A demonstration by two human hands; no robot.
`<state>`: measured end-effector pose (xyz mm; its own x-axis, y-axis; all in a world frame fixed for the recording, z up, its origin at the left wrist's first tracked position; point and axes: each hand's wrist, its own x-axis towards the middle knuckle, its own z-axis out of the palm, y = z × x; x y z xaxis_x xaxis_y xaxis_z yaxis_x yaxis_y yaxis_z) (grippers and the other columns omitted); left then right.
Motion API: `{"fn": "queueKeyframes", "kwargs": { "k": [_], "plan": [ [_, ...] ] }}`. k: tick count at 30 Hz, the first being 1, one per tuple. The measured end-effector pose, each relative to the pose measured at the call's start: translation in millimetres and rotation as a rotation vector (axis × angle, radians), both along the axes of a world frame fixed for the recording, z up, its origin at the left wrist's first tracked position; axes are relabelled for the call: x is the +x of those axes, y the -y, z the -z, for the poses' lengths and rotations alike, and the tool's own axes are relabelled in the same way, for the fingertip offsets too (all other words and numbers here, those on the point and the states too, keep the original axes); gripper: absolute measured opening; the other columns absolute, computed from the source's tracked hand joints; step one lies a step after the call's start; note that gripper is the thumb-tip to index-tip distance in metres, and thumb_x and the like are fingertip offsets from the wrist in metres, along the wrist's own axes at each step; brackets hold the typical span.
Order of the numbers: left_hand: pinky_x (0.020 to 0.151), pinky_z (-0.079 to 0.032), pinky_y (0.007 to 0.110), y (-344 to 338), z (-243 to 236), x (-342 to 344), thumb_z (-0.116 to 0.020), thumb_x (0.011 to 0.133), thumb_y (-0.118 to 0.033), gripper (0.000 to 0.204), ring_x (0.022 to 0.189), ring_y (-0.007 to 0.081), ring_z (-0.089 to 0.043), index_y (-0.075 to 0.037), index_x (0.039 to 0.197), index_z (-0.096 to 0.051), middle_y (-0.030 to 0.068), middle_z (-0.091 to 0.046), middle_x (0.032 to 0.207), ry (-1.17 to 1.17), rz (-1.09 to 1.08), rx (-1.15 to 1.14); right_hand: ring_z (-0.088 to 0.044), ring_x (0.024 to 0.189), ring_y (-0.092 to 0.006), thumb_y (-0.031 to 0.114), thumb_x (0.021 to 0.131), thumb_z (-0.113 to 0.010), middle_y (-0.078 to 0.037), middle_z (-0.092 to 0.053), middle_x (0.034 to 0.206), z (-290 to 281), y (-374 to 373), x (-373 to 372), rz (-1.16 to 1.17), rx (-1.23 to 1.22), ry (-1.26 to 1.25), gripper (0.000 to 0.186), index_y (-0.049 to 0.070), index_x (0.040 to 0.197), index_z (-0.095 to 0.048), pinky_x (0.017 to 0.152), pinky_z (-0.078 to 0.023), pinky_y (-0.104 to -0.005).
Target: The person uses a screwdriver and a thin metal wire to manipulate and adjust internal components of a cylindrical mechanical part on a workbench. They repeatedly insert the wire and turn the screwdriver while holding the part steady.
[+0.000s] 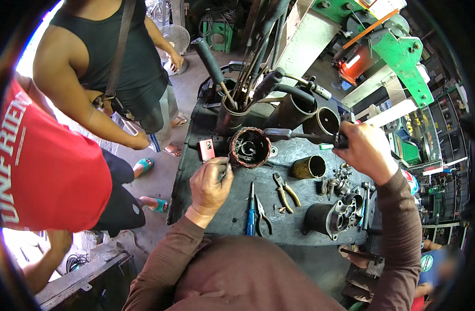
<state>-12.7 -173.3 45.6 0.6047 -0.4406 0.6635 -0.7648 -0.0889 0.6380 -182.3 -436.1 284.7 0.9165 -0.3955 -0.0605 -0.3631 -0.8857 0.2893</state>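
Observation:
A ring-shaped motor winding [250, 148], with reddish copper wire around its rim, stands on the dark workbench [237, 207]. My left hand [211, 185] is closed beside its lower left edge, fingers pinched around something small and dark that I cannot make out. In my right hand [369, 150], to the right, is the dark grip of a hammer-like tool [307, 136]. Its metal shaft runs left, and its dark, blocky head is by the winding's upper right rim. A red and white small box [207, 149] lies left of the winding.
Pliers [286, 193], needle-nose pliers [263, 215] and a blue-handled screwdriver [251, 212] lie nearer me. A metal housing [333, 217] and an open cylinder [309, 167] stand right. Behind are a can of rods [231, 116] and larger tubes [294, 109]. Two people stand left.

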Motion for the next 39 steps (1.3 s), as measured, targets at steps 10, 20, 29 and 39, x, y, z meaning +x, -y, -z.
{"fn": "queueKeyframes", "kwargs": {
  "k": [10,20,29,39],
  "plan": [
    [0.075,-0.056,0.037,25.4,-0.7,-10.3,-0.080,0.084,-0.015,0.016,0.083,0.0231,-0.070,-0.009,0.089,-0.065,0.0033,-0.073,0.093,0.266,-0.092,0.153,-0.077,0.080,-0.0385,0.022,0.081,-0.078,-0.018,-0.075,0.082,22.6,-8.2,65.4,-0.179,-0.109,-0.144,0.021,0.005,0.093,-0.074,0.071,-0.061,-0.0495],
    [0.069,-0.055,0.040,34.4,-10.7,-13.8,-0.079,0.083,-0.013,0.018,0.075,0.0270,-0.068,-0.008,0.082,-0.062,0.0065,-0.069,0.084,0.231,-0.184,0.208,-0.078,0.074,-0.0359,0.010,0.082,-0.069,-0.017,-0.075,0.077,38.1,-8.7,64.4,-0.282,-0.112,-0.042,0.008,0.004,0.081,-0.074,0.064,-0.061,-0.0461],
    [0.067,-0.060,0.040,4.7,-12.3,-35.1,-0.078,0.086,-0.003,0.014,0.079,0.0322,-0.072,-0.003,0.090,-0.065,0.0104,-0.072,0.097,-0.013,-0.130,0.177,-0.077,0.080,-0.0390,0.028,0.080,-0.085,-0.018,-0.075,0.080,19.2,6.2,16.1,-0.072,-0.005,-0.051,0.031,0.006,0.095,-0.070,0.072,-0.061,-0.0494],
    [0.063,-0.047,0.041,9.4,-14.2,-38.8,-0.072,0.096,-0.014,0.028,0.064,0.0297,-0.061,0.004,0.078,-0.062,0.0183,-0.060,0.074,-0.564,-0.161,0.123,-0.076,0.082,-0.0412,0.032,0.079,-0.087,-0.020,-0.074,0.078,17.6,18.2,-13.1,0.009,0.077,0.018,0.037,0.004,0.095,-0.068,0.076,-0.060,-0.0504]
  ]
}}
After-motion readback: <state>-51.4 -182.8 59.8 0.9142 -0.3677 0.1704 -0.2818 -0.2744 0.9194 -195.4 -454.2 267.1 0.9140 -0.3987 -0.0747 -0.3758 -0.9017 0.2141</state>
